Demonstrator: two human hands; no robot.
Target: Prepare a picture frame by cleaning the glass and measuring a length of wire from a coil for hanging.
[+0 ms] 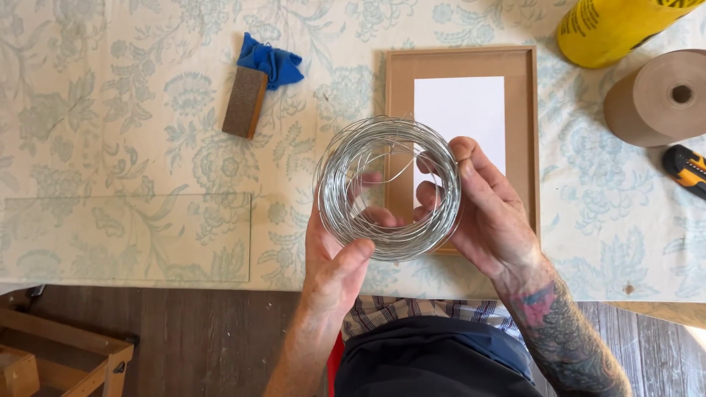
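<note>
Wire coil [387, 187] hangs above the near surface [147, 147], gripped by left hand [334, 257] and right hand [485, 213]; its springy loops could unravel onto the picture frame [526, 147] beneath.

A home craft bench: floral cloth-covered table [110, 147], brown paper-tape roll [654, 99] at 2 o'clock, utility knife [685, 169], wooden frame [462, 62].

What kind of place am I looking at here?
Probably a home framing bench: a flat wooden picture frame on a floral cloth-covered table, a brown paper tape roll, and silver wire coil in both hands.
</note>
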